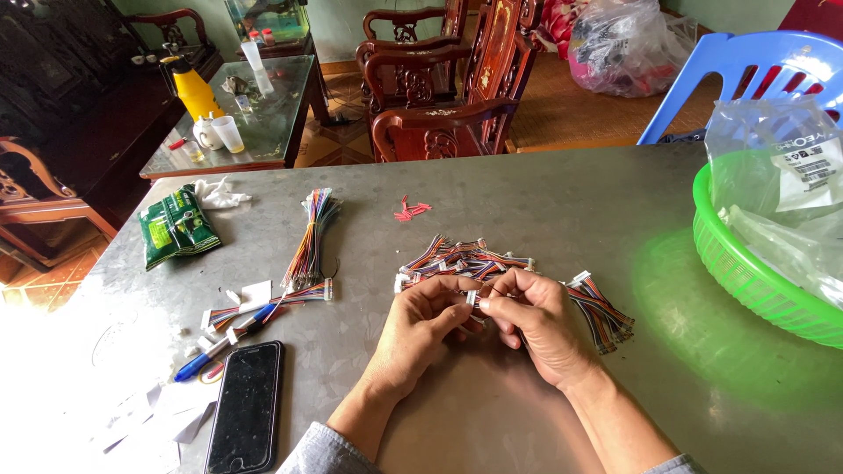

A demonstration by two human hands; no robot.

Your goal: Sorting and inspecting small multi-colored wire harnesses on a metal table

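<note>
Pinching a small white connector (471, 299) between them, the left hand (420, 329) and right hand (537, 321) close narrowly, possibly on one thin wire. It sits beside a loose pile of striped wire harnesses (492, 263) (soft, multicoloured) on the dull grey metal table (562, 202); carved wooden chairs (448, 88) stand behind.

Dull grey metal table (544, 189), smooth, faintly sheened. Small white plastic plug (471, 299) pinched between both hands, left hand (420, 329), right hand (537, 323). Rubbery, many-coloured wires (470, 261). Glossy black glass phone (247, 406). Bright green ribbed plastic basket (746, 272) (clear crinkled plastic bags (773, 175) inside). Dark carved wood chair (457, 105), polished.
</note>
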